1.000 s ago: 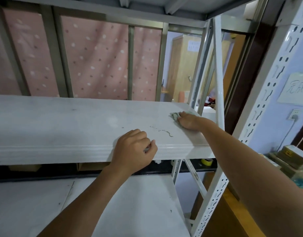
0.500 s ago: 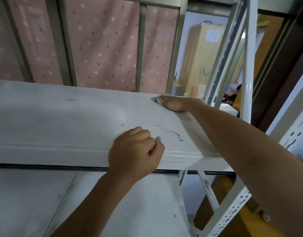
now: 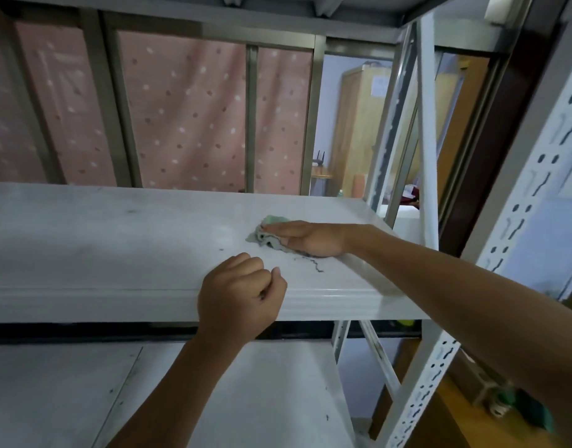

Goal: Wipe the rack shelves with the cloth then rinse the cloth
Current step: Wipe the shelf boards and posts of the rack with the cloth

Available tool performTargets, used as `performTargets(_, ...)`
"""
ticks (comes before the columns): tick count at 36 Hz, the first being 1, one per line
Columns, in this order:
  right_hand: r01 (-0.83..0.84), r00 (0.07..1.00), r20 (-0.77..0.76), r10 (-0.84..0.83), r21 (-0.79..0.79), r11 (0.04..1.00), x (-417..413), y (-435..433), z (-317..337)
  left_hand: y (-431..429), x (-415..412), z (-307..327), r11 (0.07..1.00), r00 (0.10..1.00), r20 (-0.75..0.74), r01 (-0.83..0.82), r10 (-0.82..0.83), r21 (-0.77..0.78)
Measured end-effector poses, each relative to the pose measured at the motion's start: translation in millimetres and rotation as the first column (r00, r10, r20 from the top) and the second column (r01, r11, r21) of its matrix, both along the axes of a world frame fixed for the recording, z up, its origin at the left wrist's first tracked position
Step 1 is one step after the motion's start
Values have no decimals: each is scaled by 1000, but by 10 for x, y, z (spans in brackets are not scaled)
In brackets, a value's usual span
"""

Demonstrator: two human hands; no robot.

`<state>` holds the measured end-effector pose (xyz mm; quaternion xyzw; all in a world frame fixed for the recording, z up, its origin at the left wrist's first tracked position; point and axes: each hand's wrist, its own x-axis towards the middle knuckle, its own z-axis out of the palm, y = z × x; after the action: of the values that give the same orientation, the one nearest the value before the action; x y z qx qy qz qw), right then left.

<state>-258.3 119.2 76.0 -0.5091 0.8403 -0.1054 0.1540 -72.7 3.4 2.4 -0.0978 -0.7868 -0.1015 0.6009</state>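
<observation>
A white metal rack shelf [image 3: 116, 240] spans the view at chest height, with a lower white shelf [image 3: 233, 396] beneath it. My right hand [image 3: 305, 238] lies flat on the upper shelf and presses a small pale green cloth [image 3: 268, 230] against it; the cloth pokes out past the fingertips. My left hand [image 3: 241, 295] is curled into a fist on the shelf's front edge, and nothing shows in it. A dark squiggly mark [image 3: 314, 265] sits on the shelf just in front of my right hand.
White perforated rack uprights [image 3: 517, 227] and diagonal braces [image 3: 426, 130] stand at the right. A pink dotted curtain [image 3: 187, 118] hangs behind the rack. Another shelf [image 3: 278, 4] is overhead. A wooden cabinet [image 3: 362, 130] shows beyond.
My right hand has slid the cloth leftward and nearer across the shelf, from its far right part to just behind the dark mark. My left hand stays fisted on the front edge.
</observation>
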Motion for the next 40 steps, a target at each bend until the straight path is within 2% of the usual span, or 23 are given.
performTargets(7,-32,999,13,32,-30,999,142,215,-14,-15,5,-11,999,999,32,16,-17,34)
performTargets(17,120,992,-41,-118,34,992,-264,-49,91,-10,13,25,1000,999,39,6,-7,28)
performTargets(26,266,961,-75,-265,8,964,-890,-237,56,-8,-8,17,998,996,47,-70,70,8)
performTargets(30,345,937,-41,-347,-35,938,-1263,-108,-11,4,-8,15,997,996,49,-74,74,4)
performTargets(36,437,887,-121,-445,-86,895,-1303,286,40,7,-6,24,999,999,27,-38,38,7)
performTargets(40,504,855,-95,-509,-79,860,-1390,502,-30,7,-13,21,1000,1000,8,-13,13,19)
